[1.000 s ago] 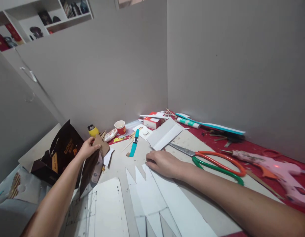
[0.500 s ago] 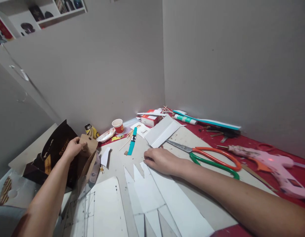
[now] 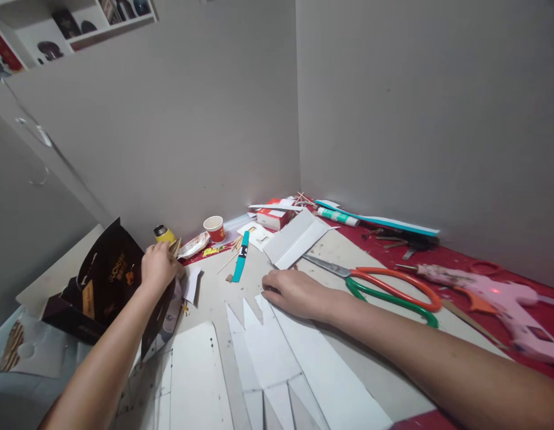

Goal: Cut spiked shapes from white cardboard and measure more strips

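My left hand (image 3: pixel 158 266) is closed on a piece of brown cardboard (image 3: pixel 174 247) at the right side of a dark open box (image 3: pixel 109 280) with gold lettering. Only the cardboard's edge shows past my fingers. My right hand (image 3: pixel 299 292) rests with curled fingers at the upper end of a white cardboard sheet (image 3: pixel 321 358); what lies under the fingers is hidden. Left of that sheet lies a white piece cut into pointed spikes (image 3: pixel 268 352). Just beyond my right hand are a folded white card (image 3: pixel 297 239) and large scissors (image 3: pixel 388 283) with orange and green handles.
A pink glue gun (image 3: pixel 492 298) with a red light lies at the right on red cloth. Toward the back are a paper cup (image 3: pixel 214 229), a yellow bottle (image 3: pixel 164 234), a teal strip (image 3: pixel 241 257) and a glue tube (image 3: pixel 338 215). Grey walls meet behind the table.
My left hand has moved right and a little nearer, taking the brown cardboard along from the box's opening toward its right edge. My right hand has stayed in place.
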A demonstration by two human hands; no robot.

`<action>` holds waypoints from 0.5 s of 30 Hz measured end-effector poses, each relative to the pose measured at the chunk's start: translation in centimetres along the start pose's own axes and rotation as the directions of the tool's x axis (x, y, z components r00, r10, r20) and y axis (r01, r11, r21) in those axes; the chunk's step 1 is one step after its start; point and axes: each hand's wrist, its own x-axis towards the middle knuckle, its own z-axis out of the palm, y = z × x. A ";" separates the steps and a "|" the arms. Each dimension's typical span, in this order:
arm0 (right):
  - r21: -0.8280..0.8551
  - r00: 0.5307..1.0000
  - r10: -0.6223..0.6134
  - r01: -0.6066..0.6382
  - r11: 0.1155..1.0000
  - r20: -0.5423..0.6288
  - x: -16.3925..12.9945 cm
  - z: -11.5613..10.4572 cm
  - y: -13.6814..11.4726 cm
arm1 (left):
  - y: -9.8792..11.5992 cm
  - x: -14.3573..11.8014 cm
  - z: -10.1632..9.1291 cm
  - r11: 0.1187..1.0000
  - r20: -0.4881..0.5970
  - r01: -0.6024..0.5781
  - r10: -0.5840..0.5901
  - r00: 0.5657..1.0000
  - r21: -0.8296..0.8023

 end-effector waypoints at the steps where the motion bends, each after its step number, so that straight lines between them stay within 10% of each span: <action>1: 0.000 1.000 0.000 0.000 1.000 0.001 0.0 0.0 0.0 | 0.6 0.1 0.4 0.998 0.015 -0.047 0.047 0.999 0.037; 15: 0.006 1.000 -0.004 0.004 1.000 0.001 0.0 0.0 0.1 | 2.2 4.7 4.6 0.943 0.225 -0.218 0.162 0.961 0.251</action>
